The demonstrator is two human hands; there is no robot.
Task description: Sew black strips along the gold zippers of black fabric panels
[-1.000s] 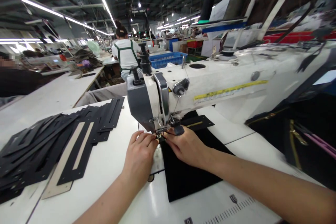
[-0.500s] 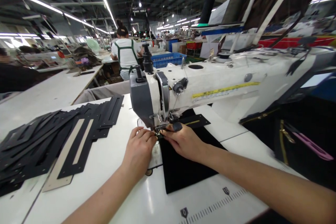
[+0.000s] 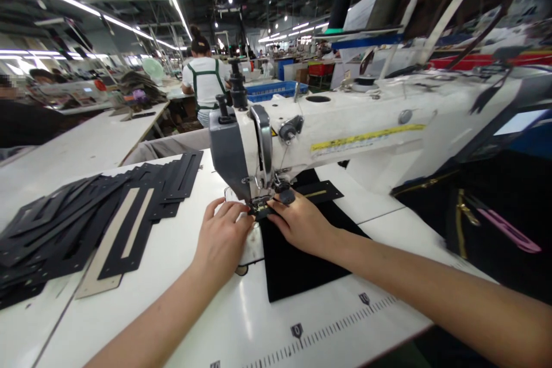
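Observation:
A black fabric panel (image 3: 297, 270) lies on the sewing machine bed, with a black slotted strip (image 3: 330, 191) across it. Under the needle area of the white sewing machine (image 3: 366, 138), the strip's left end meets the presser foot (image 3: 259, 203). My left hand (image 3: 225, 231) has its fingers curled and closed at that end, fingertips against the strip's edge. From the other side my right hand (image 3: 305, 223) pinches and presses the strip close to the foot, its thumb over the fabric. Part of the strip is hidden behind my right fingers.
A spread pile of black slotted strips (image 3: 81, 224) covers the left of the table, one showing a beige backing (image 3: 97, 276). A printed ruler scale (image 3: 332, 328) runs along the front edge. Dark cloth with pink-handled snips (image 3: 509, 230) is at right. A co-worker (image 3: 204, 80) stands ahead.
The camera view has shifted slightly. The right fingers have moved a little on the strip, and more of it shows by the foot. Both hands stay beside the presser foot.

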